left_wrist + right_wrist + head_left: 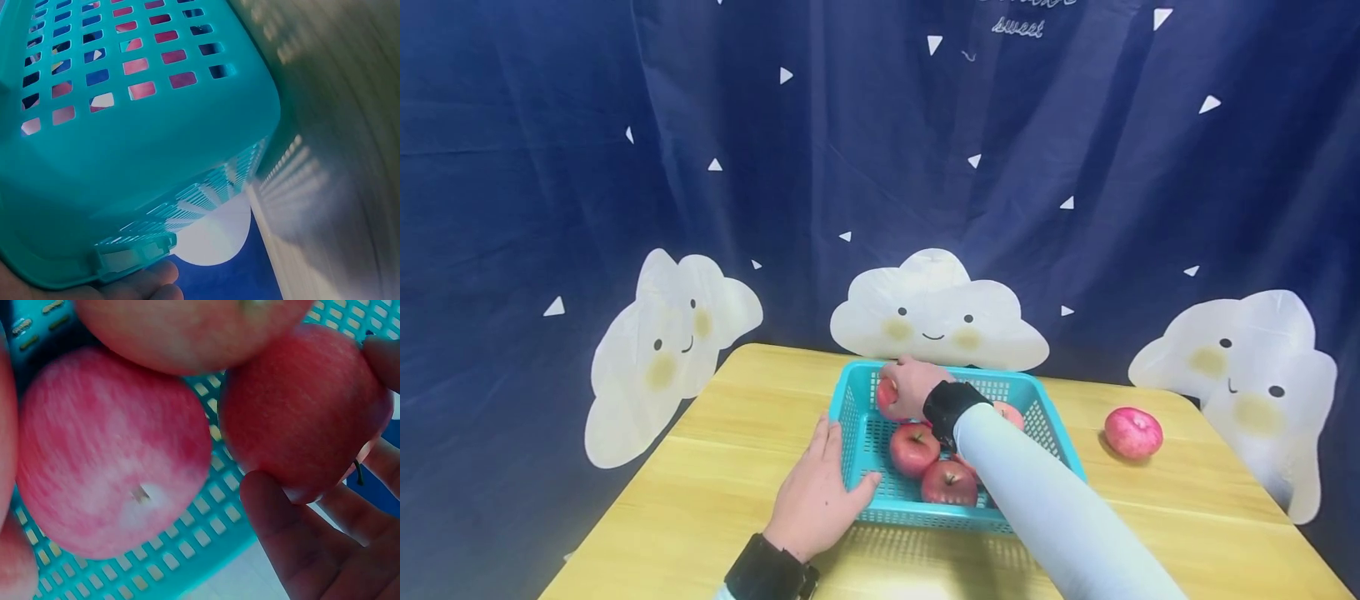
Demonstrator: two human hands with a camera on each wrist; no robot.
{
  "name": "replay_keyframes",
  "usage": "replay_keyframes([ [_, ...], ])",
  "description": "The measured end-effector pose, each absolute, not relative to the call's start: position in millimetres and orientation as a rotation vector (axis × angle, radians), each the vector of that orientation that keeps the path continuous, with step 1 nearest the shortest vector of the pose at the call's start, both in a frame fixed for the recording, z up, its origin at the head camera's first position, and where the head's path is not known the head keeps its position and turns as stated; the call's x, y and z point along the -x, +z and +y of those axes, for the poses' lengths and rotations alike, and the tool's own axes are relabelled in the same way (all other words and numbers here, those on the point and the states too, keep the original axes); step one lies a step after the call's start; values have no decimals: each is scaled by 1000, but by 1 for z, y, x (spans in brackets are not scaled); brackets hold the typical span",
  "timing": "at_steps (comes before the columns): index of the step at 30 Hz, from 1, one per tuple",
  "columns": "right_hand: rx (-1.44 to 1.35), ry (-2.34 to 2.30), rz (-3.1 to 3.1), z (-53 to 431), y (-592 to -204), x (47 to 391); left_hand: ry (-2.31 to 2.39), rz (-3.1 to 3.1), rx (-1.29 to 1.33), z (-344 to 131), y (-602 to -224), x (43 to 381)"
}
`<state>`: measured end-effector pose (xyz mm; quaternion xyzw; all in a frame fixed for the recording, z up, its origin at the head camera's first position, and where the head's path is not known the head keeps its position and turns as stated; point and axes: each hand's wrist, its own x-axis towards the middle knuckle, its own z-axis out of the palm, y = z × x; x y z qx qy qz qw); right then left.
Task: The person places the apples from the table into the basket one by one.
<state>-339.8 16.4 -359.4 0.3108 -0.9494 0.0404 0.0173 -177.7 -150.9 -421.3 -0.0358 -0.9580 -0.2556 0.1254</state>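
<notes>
A turquoise plastic basket (940, 515) with a grid of holes stands on the table and holds several red apples. My right hand (912, 387) reaches into its back left part and grips a red apple (306, 412), thumb and fingers around its sides, stem showing near the fingers. Beside that one, a pink-streaked apple (115, 453) lies in the basket. Nearer the front are two more apples, one (914, 450) behind the other (950, 483). My left hand (820, 492) lies along the basket's left side with its fingers extended, fingertips right at the rim in the left wrist view.
On the wooden table (700, 492), a lone pink-red apple (1133, 433) sits to the right of the basket. Behind the table hangs a dark blue curtain (880, 167) with cloud faces and small white triangles. My right forearm crosses over the basket's front right part.
</notes>
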Motion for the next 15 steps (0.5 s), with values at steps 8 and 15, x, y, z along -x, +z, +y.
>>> replay_keyframes([
  [8, -967, 113, -2964, 15, -366, 341, -708, -2793, 121, -151, -419, 178],
  [15, -1023, 105, -2927, 10, -377, 344, -705, -2805, 110, -151, -418, 177],
])
